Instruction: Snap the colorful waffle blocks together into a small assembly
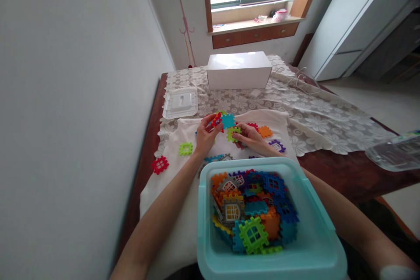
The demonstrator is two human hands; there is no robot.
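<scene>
The notched red piece point(217, 119) tilts in the left hand point(206, 136), the flat, tooth-edged turquoise piece point(228, 120) just beside it; the right hand point(249, 137) pinches the toothed lime-green piece point(233, 134).

Tiles point(253, 235) lie in the tub point(204, 227), and the box point(239, 79) stands behind on the tablecloth point(315, 113).

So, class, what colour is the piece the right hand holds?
The piece in the right hand is lime green, best seen in the head view.
</scene>
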